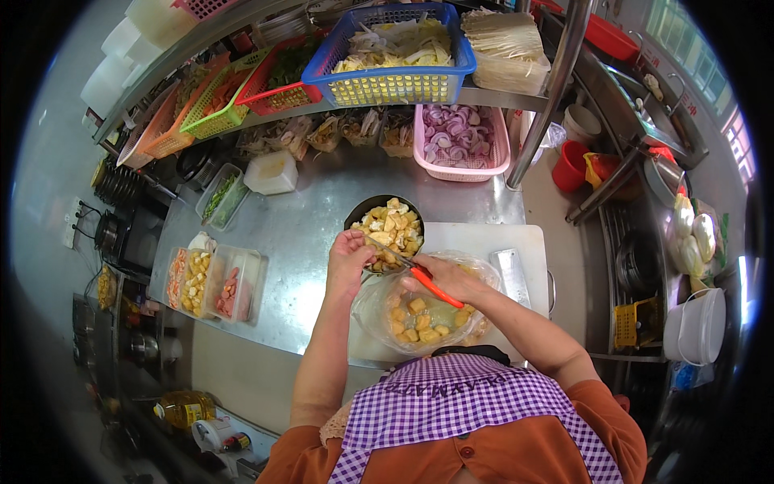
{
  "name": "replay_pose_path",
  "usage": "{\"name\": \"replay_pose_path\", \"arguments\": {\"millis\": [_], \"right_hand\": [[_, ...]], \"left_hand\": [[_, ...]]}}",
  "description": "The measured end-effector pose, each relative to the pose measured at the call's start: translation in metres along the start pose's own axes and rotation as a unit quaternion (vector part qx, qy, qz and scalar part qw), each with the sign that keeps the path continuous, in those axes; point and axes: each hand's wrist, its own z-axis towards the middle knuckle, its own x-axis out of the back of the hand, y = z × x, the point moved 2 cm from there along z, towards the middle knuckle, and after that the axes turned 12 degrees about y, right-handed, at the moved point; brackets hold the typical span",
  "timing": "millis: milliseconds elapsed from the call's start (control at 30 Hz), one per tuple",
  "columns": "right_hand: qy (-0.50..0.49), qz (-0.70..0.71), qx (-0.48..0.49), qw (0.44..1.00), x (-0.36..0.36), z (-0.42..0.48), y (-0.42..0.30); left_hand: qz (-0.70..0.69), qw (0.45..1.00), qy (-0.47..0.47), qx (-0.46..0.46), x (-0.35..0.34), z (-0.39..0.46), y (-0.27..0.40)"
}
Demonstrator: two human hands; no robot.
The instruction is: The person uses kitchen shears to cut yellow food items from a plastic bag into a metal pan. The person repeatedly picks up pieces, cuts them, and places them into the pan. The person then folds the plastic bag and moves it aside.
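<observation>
My right hand (444, 278) grips red-handled scissors (436, 289), their blades pointing up and left over a dark round pan (346, 219). Cut pieces of fried tofu (390, 222), golden outside and white inside, heap up in this pan. At its lower left edge, my left hand (349, 257) has its fingers pinched together by the scissor tips; whether something small sits between them is hidden. Beneath my right hand lies an open clear plastic bag (375, 320) with whole tofu cubes (417, 320). It rests on a white cutting board (526, 242).
A cleaver (511, 275) lies on the board's right side. Food containers (257, 281) stand on the steel table (290, 242) at left. Sliced onions fill a pink basket (462, 175) at the back. Overhead, a shelf (502, 100) carries vegetable baskets; its post (553, 91) rises at right.
</observation>
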Motion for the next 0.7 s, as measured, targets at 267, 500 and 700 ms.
{"name": "replay_pose_path", "arguments": {"millis": [267, 500, 700], "right_hand": [[0.016, 0.007, -0.046, 0.999, 0.003, 0.016, -0.007], [0.067, 0.167, -0.127, 0.975, 0.026, -0.041, 0.025], [0.097, 0.089, -0.046, 0.990, 0.010, -0.067, 0.053]], "left_hand": [[0.221, 0.957, 0.060, -0.176, 0.010, 0.029, -0.005], [0.458, 0.860, -0.155, -0.163, -0.026, -0.056, -0.015], [0.487, 0.781, -0.217, -0.324, -0.024, -0.076, -0.089]]}}
